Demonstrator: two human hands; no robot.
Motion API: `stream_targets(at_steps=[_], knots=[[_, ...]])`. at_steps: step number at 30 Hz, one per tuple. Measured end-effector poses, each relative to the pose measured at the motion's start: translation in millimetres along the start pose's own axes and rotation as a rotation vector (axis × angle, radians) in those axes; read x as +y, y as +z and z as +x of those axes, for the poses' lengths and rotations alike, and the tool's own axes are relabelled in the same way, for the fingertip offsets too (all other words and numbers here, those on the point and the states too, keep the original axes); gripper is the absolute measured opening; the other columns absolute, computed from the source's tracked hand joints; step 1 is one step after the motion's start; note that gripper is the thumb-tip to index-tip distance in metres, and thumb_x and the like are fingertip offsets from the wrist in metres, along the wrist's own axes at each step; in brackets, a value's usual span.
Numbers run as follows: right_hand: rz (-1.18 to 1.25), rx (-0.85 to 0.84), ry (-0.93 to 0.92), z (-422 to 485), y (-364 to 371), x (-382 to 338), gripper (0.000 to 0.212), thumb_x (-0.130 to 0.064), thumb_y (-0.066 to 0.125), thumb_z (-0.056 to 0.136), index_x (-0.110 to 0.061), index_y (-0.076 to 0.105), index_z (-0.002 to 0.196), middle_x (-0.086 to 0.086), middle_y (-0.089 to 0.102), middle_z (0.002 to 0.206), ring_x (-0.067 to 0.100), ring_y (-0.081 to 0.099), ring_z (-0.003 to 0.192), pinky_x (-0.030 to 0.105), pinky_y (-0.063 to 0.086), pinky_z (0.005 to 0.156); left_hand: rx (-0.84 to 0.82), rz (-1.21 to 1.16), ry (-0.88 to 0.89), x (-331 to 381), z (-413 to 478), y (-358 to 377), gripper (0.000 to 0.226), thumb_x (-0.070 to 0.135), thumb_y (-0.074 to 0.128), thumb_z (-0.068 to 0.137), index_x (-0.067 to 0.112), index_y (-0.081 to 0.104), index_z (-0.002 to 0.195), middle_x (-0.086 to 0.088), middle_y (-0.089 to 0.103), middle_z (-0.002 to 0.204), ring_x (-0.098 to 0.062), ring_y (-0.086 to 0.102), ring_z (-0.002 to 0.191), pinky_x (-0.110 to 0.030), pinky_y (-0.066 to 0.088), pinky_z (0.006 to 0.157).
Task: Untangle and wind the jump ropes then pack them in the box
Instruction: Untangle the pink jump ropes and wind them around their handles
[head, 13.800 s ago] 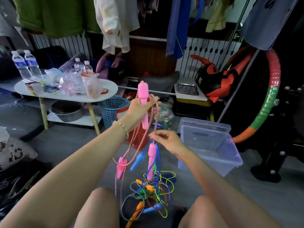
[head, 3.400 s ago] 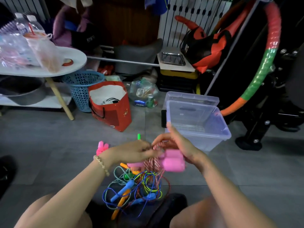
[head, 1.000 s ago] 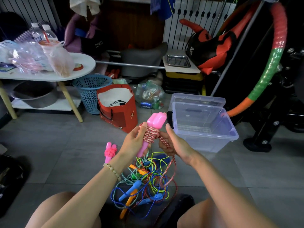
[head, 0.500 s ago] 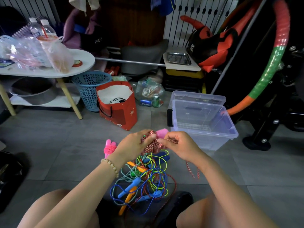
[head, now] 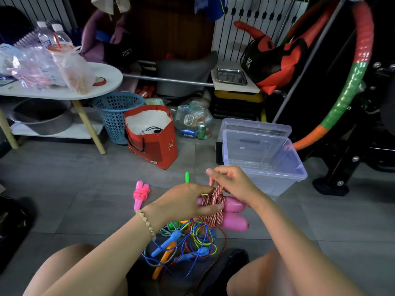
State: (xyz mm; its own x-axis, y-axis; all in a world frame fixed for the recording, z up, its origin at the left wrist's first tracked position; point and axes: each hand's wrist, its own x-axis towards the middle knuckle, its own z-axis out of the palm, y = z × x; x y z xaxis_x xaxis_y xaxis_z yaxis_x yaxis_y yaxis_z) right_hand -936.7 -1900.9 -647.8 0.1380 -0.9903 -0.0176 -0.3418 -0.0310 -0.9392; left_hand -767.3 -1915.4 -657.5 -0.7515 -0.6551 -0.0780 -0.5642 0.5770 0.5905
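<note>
Grey floor tiles (head: 64,189) run back to a white side table (head: 102,82), a blue basket (head: 116,116) and a red paper bag (head: 154,144). To the right stands the clear plastic box (head: 275,184), open, with nothing visible inside.

Over the knees, the left hand (head: 183,201) is curled round a bundle of red-and-white rope (head: 213,199) wound about two pink handles (head: 235,218), which poke out to the right (side by side, one above the other). The right hand (head: 233,182) pinches a strand of that rope just above the bundle.

Below the hands, a tangle of blue, yellow and green ropes (head: 188,242) lies on the floor. A wound pink jump rope (head: 140,194) rests on the tiles to the left.
</note>
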Motion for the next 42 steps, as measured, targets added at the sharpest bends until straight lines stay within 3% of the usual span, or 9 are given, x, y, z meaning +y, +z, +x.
stream_targets(at_steps=[4, 8, 10, 14, 19, 24, 32, 39, 42], knots=[[0.205, 0.031, 0.167, -6, -15, -5, 0.060, -0.059, 0.034, 0.084, -0.017, 0.075, 0.070, -0.002, 0.050, 0.054, 0.007, 0.043, 0.048, 0.017, 0.035, 0.049, -0.011, -0.480, 0.099, 3, -9, -4, 0.014, 0.041, 0.051, 0.093, 0.030, 0.057, 0.086, -0.001, 0.053, 0.052, -0.009, 0.046, 0.040, -0.017, 0.039, 0.042], [0.541, -0.072, 0.244, -9, -13, -3, 0.092, -0.072, 0.021, 0.082, 0.006, 0.068, 0.099, 0.021, 0.069, 0.093, 0.026, 0.067, 0.088, 0.031, 0.053, 0.077, 0.095, -0.797, 0.014, 7, -6, -13, 0.021, 0.038, 0.042, 0.096, 0.020, 0.054, 0.097, 0.002, 0.058, 0.046, -0.006, 0.047, 0.032, -0.017, 0.037, 0.032], [0.587, -0.031, 0.246, -7, -8, 0, 0.105, -0.087, 0.024, 0.070, 0.008, 0.063, 0.093, 0.012, 0.058, 0.074, 0.019, 0.054, 0.064, 0.025, 0.040, 0.056, 0.175, -0.897, -0.091, 10, -1, -15, 0.024, 0.033, 0.035, 0.097, 0.017, 0.051, 0.106, 0.000, 0.057, 0.046, -0.007, 0.047, 0.032, -0.018, 0.038, 0.032], [0.554, 0.022, 0.156, -4, 3, 0, 0.079, -0.073, 0.010, 0.083, -0.015, 0.062, 0.092, -0.004, 0.034, 0.056, 0.008, 0.019, 0.047, 0.025, 0.010, 0.047, 0.334, -1.055, -0.205, 9, 7, -11, 0.037, 0.035, 0.031, 0.101, 0.007, 0.052, 0.113, -0.003, 0.054, 0.048, -0.011, 0.044, 0.031, -0.017, 0.037, 0.033], [0.093, 0.103, 0.169, -3, 15, 2, 0.042, -0.046, 0.028, 0.098, -0.022, 0.058, 0.082, -0.014, 0.045, 0.057, -0.002, 0.040, 0.043, 0.009, 0.027, 0.046, 0.472, -1.067, -0.353, -2, 14, -4, 0.038, 0.045, 0.038, 0.097, 0.011, 0.054, 0.104, -0.001, 0.058, 0.048, -0.014, 0.045, 0.033, -0.018, 0.038, 0.034], [-0.297, 0.157, -0.055, -8, 11, 8, 0.019, -0.022, 0.045, 0.098, -0.025, 0.058, 0.112, -0.015, 0.054, 0.064, -0.003, 0.051, 0.061, 0.026, 0.043, 0.062, 0.595, -0.924, -0.449, -18, 17, -5, 0.032, 0.048, 0.044, 0.094, 0.017, 0.049, 0.103, -0.003, 0.061, 0.048, -0.016, 0.047, 0.032, -0.020, 0.039, 0.034], [0.136, 0.203, -0.162, -8, 14, -8, 0.008, -0.015, 0.069, 0.081, -0.010, 0.063, 0.079, -0.001, 0.067, 0.063, 0.012, 0.063, 0.058, 0.019, 0.049, 0.055, 0.470, -0.482, -0.352, -15, 11, 1, 0.027, 0.054, 0.037, 0.094, 0.033, 0.048, 0.107, 0.002, 0.060, 0.050, -0.017, 0.061, 0.046, -0.028, 0.048, 0.048], [0.211, 0.156, -0.130, -8, 13, -6, 0.009, -0.029, 0.069, 0.073, -0.023, 0.071, 0.079, 0.002, 0.069, 0.064, 0.014, 0.063, 0.056, 0.022, 0.053, 0.058, 0.398, -0.641, -0.328, -3, 4, 7, 0.028, 0.046, 0.026, 0.098, 0.024, 0.043, 0.101, -0.010, 0.057, 0.064, -0.015, 0.050, 0.043, -0.022, 0.043, 0.041], [0.207, 0.143, -0.094, -8, 12, -6, 0.011, -0.032, 0.065, 0.075, -0.025, 0.072, 0.082, 0.004, 0.071, 0.068, 0.016, 0.061, 0.055, 0.022, 0.052, 0.059, 0.398, -0.590, -0.323, -4, 4, 8, 0.026, 0.041, 0.026, 0.100, 0.022, 0.042, 0.104, -0.003, 0.054, 0.080, -0.006, 0.053, 0.059, -0.014, 0.042, 0.055]])
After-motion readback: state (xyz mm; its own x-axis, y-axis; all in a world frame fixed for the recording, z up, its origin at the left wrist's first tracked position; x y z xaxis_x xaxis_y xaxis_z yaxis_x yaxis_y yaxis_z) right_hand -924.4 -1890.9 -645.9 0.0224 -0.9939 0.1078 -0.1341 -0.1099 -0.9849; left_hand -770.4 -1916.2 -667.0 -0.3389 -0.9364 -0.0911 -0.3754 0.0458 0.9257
